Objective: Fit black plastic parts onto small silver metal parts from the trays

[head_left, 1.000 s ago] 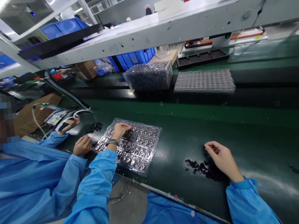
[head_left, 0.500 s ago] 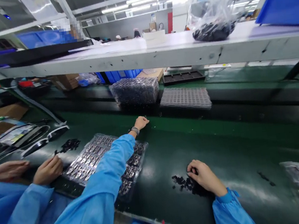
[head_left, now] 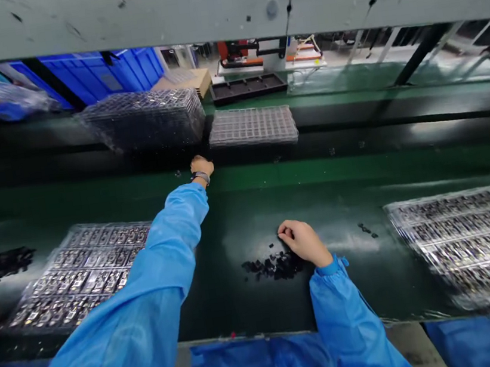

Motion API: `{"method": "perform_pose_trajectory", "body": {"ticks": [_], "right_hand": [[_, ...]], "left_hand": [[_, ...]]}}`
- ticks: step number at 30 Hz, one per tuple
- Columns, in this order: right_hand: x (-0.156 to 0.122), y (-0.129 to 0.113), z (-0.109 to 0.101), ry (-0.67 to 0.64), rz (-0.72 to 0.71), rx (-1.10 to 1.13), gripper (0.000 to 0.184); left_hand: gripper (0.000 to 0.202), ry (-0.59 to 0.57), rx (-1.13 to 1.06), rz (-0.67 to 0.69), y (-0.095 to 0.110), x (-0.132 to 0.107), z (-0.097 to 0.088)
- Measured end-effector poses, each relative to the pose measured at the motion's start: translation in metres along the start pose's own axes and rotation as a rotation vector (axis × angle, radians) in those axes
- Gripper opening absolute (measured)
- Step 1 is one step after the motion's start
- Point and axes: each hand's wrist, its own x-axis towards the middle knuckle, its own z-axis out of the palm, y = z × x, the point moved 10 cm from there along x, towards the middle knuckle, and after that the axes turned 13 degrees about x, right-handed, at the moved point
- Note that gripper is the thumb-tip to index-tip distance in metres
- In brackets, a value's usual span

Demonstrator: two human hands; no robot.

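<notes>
My left hand (head_left: pixel 202 165) is stretched far across the green belt (head_left: pixel 248 207), its fingers curled at the belt's far edge just below a stack of clear trays (head_left: pixel 146 119); what they hold, if anything, is hidden. My right hand (head_left: pixel 303 242) rests closed on the belt with its fingertips at a small heap of black parts (head_left: pixel 271 266). A clear tray filled with small metal parts (head_left: pixel 79 274) lies under my left sleeve at the near left.
A second filled tray (head_left: pixel 464 242) lies on the belt at the right. A flat empty grid tray (head_left: pixel 252 126) and a black tray (head_left: pixel 247 87) sit beyond the belt. Blue bins (head_left: pixel 99 73) stand behind. A grey shelf beam (head_left: pixel 221 6) crosses overhead. Loose black parts (head_left: pixel 7 262) lie far left.
My left hand left the filled tray and reached forward to the belt's far edge. My head swung right and down, bringing the right-hand tray into view. My right hand stayed at the black parts.
</notes>
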Motion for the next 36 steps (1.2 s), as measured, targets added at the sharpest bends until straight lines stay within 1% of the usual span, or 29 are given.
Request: {"method": "perform_pose_trajectory", "body": {"ticks": [2,4,7,9,11,13,14,16,18,19,21,23,26,30,36], "right_hand": [[0.001,-0.003,0.009,-0.04,-0.006,-0.03,0.009],[0.001,-0.005,0.018,-0.062,0.001,-0.072,0.009],[0.0,-0.006,0.026,-0.074,0.008,-0.129,0.012],[-0.001,-0.009,0.029,-0.075,-0.014,-0.107,0.013],[-0.001,-0.011,0.029,-0.065,-0.031,0.022,0.011],[-0.001,-0.01,0.026,-0.039,-0.019,0.269,0.01],[-0.001,-0.009,0.025,-0.024,-0.003,0.415,0.015],[-0.001,-0.007,0.021,0.015,0.027,0.67,0.027],[-0.001,-0.007,0.016,0.051,0.041,0.812,0.034],[-0.001,-0.007,0.013,0.069,0.042,0.845,0.035],[-0.002,-0.008,0.008,0.097,0.042,0.877,0.036],[-0.002,-0.009,0.003,0.119,0.042,0.899,0.036],[-0.002,-0.009,-0.001,0.146,0.04,0.909,0.037],[-0.002,-0.007,-0.002,0.16,0.042,0.881,0.036],[-0.003,-0.002,-0.003,0.198,0.028,0.784,0.035]], "left_hand": [[0.02,0.027,-0.064,-0.063,-0.006,-0.001,-0.008],[0.015,0.027,-0.158,-0.105,-0.007,-0.004,-0.015],[0.01,-0.022,-0.322,-0.114,0.002,-0.014,-0.026],[0.013,-0.059,-0.466,-0.078,0.013,-0.031,-0.036],[0.02,-0.128,-0.683,0.0,0.026,-0.064,-0.043],[0.029,-0.243,-0.9,0.093,0.039,-0.114,-0.043],[0.033,-0.31,-0.944,0.126,0.042,-0.142,-0.04],[0.034,-0.437,-0.971,0.148,0.043,-0.199,-0.025],[0.036,-0.587,-0.989,0.108,0.038,-0.246,-0.002],[0.036,-0.647,-1.003,0.08,0.035,-0.264,0.008],[0.037,-0.74,-1.037,0.031,0.031,-0.288,0.023],[0.04,-0.795,-1.058,0.024,0.031,-0.3,0.03],[0.045,-0.831,-1.043,0.057,0.034,-0.309,0.032],[0.042,-0.801,-1.009,0.059,0.031,-0.319,0.036],[0.037,-0.751,-0.956,0.112,0.033,-0.326,0.036]]}}
